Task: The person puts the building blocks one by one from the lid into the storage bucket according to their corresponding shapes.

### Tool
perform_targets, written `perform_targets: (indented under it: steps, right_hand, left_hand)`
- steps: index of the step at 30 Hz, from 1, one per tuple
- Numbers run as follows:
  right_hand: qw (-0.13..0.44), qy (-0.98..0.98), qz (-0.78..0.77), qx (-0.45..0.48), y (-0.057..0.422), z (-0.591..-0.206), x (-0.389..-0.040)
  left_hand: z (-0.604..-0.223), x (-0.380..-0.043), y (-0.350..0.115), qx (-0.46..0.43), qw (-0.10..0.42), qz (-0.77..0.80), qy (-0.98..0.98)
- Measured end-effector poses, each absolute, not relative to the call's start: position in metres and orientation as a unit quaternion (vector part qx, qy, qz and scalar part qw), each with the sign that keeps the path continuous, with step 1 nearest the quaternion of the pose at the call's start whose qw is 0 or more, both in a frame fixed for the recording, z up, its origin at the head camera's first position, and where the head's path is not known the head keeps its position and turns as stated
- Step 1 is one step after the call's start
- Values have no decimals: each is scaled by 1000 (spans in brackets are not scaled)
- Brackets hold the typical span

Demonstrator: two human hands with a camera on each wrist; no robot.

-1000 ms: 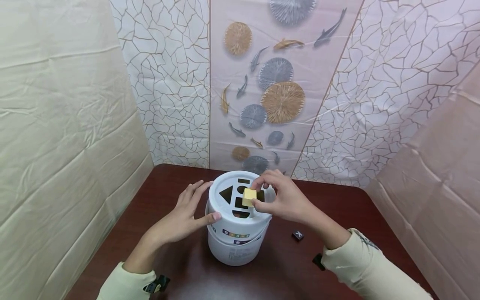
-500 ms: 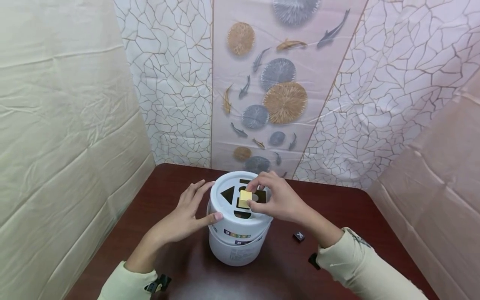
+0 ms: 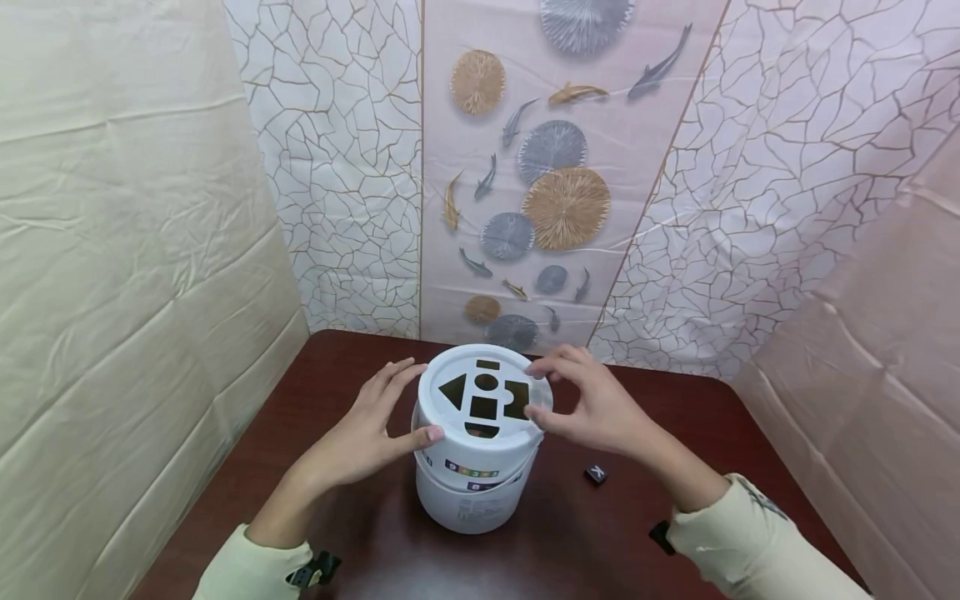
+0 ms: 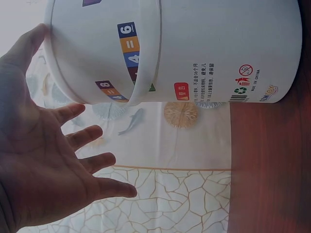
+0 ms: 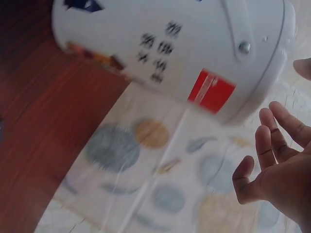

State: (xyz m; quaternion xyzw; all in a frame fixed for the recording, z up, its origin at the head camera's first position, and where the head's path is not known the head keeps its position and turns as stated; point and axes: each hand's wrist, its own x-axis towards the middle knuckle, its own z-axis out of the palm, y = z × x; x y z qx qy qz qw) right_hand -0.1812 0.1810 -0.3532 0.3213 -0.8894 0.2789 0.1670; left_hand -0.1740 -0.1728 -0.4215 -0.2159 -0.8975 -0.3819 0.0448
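A white shape-sorter bucket [image 3: 472, 492] stands upright on the table. Its lid [image 3: 455, 419] has several cut-out holes, among them a triangle, a circle and a square. My left hand [image 3: 360, 433] rests thumb and fingertips on the lid's left rim, its fingers spread; in the left wrist view the left hand [image 4: 53, 155] shows its bare palm. Above the lid's right edge hovers my right hand [image 3: 592, 404], thumb and fingers apart with nothing between them. The right wrist view shows the right hand [image 5: 277, 165] beside the bucket's rim, fingers loosely bent. The yellow block is out of sight.
A small black block [image 3: 596, 474] marked K lies on the dark red-brown table [image 3: 630, 533], right of the bucket. Cloth-covered walls close in the back and both sides. The bucket's white handle [image 4: 149, 48] hangs down across its front.
The yellow block my right hand pinched over the square hole has gone from view. My right hand has let go and drawn back to the right. The left hand has stayed in place.
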Motion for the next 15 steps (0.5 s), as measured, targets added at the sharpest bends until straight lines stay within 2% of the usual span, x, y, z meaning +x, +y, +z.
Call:
perform_targets:
  steps: [7, 15]
  right_hand:
    - [188, -910, 258, 266, 232, -370, -175]
    - [199, -918, 246, 240, 268, -390, -170]
  left_hand:
    - [-421, -174, -173, -213, 48, -377, -900]
    - [-421, -172, -171, -203, 43, -374, -904]
